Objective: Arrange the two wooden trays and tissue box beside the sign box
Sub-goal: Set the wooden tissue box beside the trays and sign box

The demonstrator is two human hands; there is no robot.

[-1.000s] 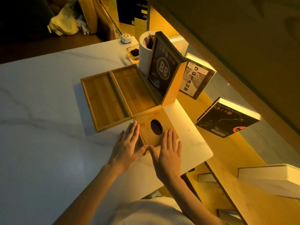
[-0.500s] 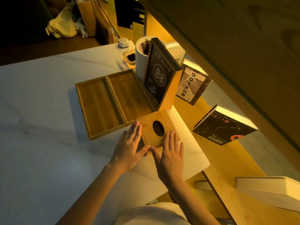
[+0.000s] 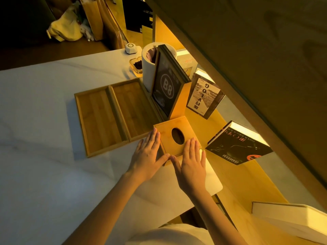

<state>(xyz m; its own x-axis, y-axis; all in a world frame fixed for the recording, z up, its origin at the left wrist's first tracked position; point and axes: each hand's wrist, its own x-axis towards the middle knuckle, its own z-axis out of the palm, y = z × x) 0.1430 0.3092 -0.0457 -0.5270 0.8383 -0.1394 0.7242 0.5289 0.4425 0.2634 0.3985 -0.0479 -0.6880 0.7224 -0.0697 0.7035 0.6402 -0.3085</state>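
Two shallow wooden trays lie side by side on the white marble table: the left tray (image 3: 99, 119) and the right tray (image 3: 134, 108), whose far edge meets the sign box (image 3: 167, 89), a wooden stand with a black "B8" face. The wooden tissue box (image 3: 177, 133), with an oval hole in its top, sits just in front of the sign box. My left hand (image 3: 148, 156) lies flat against the tissue box's left side. My right hand (image 3: 192, 163) rests flat on its near right corner. Both hands have straight fingers and grip nothing.
A white cylinder holder (image 3: 150, 68), a glass ashtray (image 3: 137, 66) and a small white round device (image 3: 131, 48) stand behind the trays. Books (image 3: 203, 96) (image 3: 237, 145) lean on the lit yellow shelf to the right. The table's rounded corner (image 3: 216, 188) is close to my right wrist.
My hands have stayed pressed on the tissue box, which has slid a little closer to the sign box. The camera view has shifted slightly.
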